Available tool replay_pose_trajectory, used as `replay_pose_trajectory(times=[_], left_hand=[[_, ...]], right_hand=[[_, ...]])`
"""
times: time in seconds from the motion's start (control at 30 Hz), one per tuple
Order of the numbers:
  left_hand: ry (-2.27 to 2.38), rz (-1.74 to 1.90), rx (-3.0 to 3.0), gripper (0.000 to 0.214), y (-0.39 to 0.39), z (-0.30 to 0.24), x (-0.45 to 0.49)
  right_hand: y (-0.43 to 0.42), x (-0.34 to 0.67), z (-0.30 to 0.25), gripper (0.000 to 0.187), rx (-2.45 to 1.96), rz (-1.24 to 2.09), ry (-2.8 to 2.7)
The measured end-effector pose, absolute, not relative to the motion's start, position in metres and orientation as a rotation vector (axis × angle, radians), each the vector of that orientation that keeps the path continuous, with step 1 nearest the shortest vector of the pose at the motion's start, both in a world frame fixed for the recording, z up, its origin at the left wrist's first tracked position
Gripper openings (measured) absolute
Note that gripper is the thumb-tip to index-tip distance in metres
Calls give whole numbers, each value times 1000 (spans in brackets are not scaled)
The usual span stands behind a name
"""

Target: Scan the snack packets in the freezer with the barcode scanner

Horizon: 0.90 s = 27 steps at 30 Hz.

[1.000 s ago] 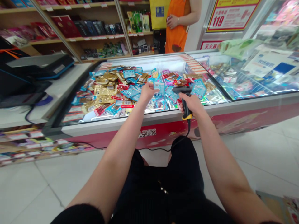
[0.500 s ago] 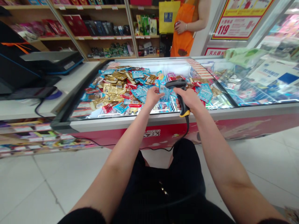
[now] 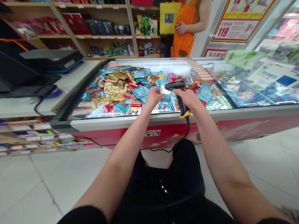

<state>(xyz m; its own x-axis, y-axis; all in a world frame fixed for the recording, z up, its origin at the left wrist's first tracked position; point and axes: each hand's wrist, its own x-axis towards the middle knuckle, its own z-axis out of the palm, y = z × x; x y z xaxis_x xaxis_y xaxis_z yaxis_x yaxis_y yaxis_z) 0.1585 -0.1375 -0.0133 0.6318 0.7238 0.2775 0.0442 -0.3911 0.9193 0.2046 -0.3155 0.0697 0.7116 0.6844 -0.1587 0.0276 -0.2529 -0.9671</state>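
My right hand [image 3: 189,99] is wrapped round the handle of a black and yellow barcode scanner [image 3: 175,85], its head pointing left. Between the thumb and fingers of my left hand [image 3: 154,97] is a blue snack packet [image 3: 166,97], held by its left side just under the scanner head. A bright patch of light falls on the packet. Both hands are above the glass-topped chest freezer [image 3: 116,123]. Gold, blue and red snack packets [image 3: 115,88] lie heaped to the left of my left hand, and more blue packets [image 3: 205,93] lie right of the scanner.
From the scanner a black cable [image 3: 188,127] hangs down along the freezer front. A counter with a weighing scale [image 3: 52,57] stands at left. Beyond the freezer are stocked shelves [image 3: 105,36] and a person in an orange apron [image 3: 183,29]. A green bag [image 3: 245,59] lies at right.
The scanner's light now shines brightly on the packet, where earlier it did not. Both hands have stayed almost in place.
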Motion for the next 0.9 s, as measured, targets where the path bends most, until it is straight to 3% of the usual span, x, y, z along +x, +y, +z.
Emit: replay_pose_trajectory(times=[0.9], left_hand=[[662, 800, 1856, 25, -151, -11, 143]], right_hand=[[-323, 184, 77, 20, -1773, 680, -594]])
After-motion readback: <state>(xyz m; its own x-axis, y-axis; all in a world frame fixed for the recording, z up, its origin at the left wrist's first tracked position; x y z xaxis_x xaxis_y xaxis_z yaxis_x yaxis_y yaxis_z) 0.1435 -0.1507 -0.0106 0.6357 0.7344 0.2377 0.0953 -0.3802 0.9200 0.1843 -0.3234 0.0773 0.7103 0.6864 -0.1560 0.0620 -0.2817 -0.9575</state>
